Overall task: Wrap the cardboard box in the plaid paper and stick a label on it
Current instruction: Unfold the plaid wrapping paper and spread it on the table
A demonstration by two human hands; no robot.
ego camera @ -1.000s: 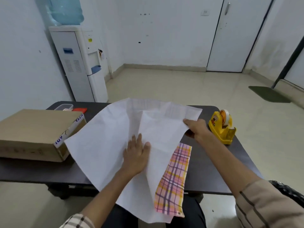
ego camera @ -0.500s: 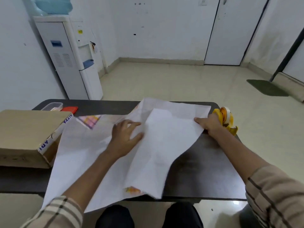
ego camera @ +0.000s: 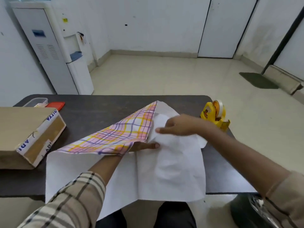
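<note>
The plaid paper (ego camera: 167, 168) lies spread on the dark table (ego camera: 98, 111), white side up. One large corner is folded over and shows its pink, yellow and purple check (ego camera: 121, 134). My left hand (ego camera: 144, 146) lies flat on the white side, mostly hidden under that raised flap, with only straight fingers showing. My right hand (ego camera: 177, 126) reaches in from the right and grips a bunched fold of the paper near the flap's edge. The cardboard box (ego camera: 24, 134), with white printed tape, rests on the table's left end, apart from the paper.
A yellow tape dispenser (ego camera: 213, 116) stands at the table's far right corner. A clear small container (ego camera: 37, 102) and a red lid (ego camera: 56, 105) sit behind the box. A water dispenser (ego camera: 49, 46) stands against the wall beyond the table.
The paper's far left corner has been turned over towards the right, showing its plaid side. My left hand moved under that flap. My right hand moved left, away from the tape dispenser.
</note>
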